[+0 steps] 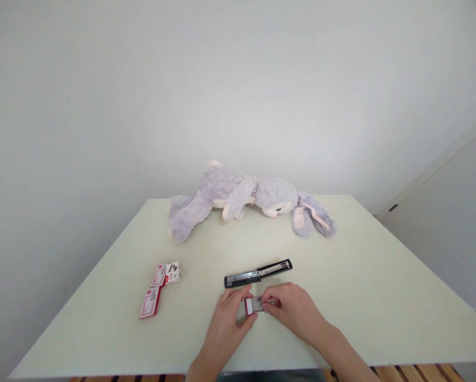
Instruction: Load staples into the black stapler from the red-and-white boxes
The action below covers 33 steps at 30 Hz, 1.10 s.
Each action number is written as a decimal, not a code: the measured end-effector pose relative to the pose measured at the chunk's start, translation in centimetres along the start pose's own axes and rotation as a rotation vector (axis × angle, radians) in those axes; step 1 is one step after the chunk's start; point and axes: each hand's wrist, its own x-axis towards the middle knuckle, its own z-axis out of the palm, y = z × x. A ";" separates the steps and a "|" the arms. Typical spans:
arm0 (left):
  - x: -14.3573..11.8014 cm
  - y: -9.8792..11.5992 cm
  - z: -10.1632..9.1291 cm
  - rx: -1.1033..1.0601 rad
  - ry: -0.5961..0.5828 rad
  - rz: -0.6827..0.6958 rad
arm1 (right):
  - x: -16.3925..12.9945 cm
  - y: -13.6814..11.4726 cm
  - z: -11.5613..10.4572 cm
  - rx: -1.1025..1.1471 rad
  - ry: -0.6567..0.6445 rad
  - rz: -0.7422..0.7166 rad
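Both hands met over a small staple box point(254, 305) near the bench's point(381, 297) front edge. The left hand point(228, 318) had thumb and fingers clamped on the box's red end, and the right hand point(296, 310) pinched the grey inner part at its other end; whether staples showed inside could not be told. Judging by this, the box was partly slid open and nothing had yet gone into the stapler point(257, 274), which lay just beyond the hands at twelve o'clock, swung open flat, its metal channel exposed. So opening the stapler looked done; taking out staples and loading them looked left. At about ten o'clock from the hands, well apart, lay two more red-and-white boxes: one flat point(150, 302), one point(168, 274) seemingly opened. Far off at twelve o'clock a plush rabbit point(246, 199) lay on its side. Count: three boxes, one stapler, one rabbit.
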 end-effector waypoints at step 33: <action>-0.5 1.0 1.9 0.120 0.090 -0.129 | -2.0 2.3 -0.8 0.297 0.000 -0.073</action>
